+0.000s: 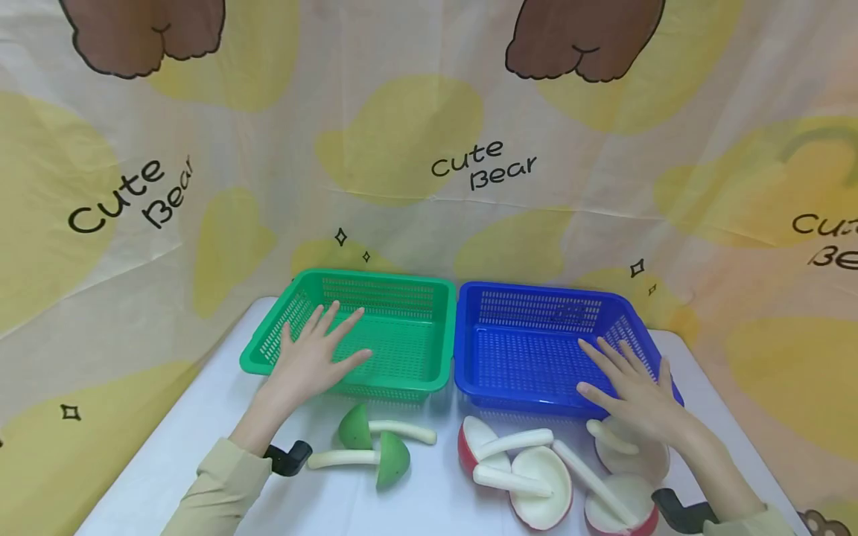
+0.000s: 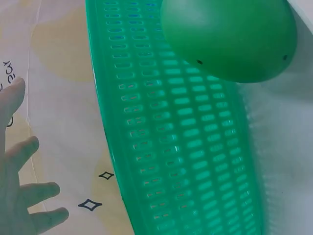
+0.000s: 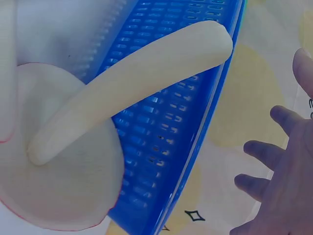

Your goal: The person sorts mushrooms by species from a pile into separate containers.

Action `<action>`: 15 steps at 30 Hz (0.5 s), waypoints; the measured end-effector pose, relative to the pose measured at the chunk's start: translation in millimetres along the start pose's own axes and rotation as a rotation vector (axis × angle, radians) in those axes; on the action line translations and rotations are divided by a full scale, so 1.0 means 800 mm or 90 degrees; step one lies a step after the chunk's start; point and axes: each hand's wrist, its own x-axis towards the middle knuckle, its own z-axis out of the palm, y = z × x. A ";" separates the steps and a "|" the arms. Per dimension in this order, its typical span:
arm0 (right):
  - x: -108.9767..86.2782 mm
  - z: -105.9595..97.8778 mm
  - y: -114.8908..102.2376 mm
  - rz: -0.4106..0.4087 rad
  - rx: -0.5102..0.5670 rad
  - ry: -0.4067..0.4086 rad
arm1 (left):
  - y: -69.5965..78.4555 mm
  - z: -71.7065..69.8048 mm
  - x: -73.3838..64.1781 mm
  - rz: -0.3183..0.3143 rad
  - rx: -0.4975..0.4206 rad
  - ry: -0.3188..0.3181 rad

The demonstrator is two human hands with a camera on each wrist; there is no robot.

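Observation:
My left hand [image 1: 310, 359], fingers spread, is over the left side of a green basket [image 1: 439, 383] and holds nothing. Likewise spread and holding nothing, my right hand [image 1: 637, 394] is over the right side of a blue basket [image 1: 469, 387]. Two toy mushrooms with green caps, one a green mushroom [image 1: 392, 460], lie in front of the green basket. Several red-capped mushrooms lie before the blue one, among them a red mushroom [image 1: 541, 495] showing its white underside. Close to the right wrist camera is the thick white stem of a mushroom [image 3: 132, 83]; a green cap [image 2: 230, 39] looms in the left wrist view.
Both baskets stand side by side at the back of a white table [image 1: 221, 417]. Behind it hangs a cloth [image 1: 402, 223] printed with bears and lettering. Each wrist wears a black camera mount, such as the left mount [image 1: 290, 458].

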 end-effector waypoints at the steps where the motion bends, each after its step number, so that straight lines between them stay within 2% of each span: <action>1: -0.001 0.001 0.001 -0.002 0.003 0.002 | -0.001 0.000 -0.001 0.000 -0.001 0.001; 8: -0.008 0.006 0.005 -0.022 0.008 0.024 | -0.010 0.004 -0.011 0.006 0.000 0.014; 15: -0.017 0.009 0.007 -0.032 0.022 0.047 | -0.017 0.011 -0.021 0.012 -0.007 0.047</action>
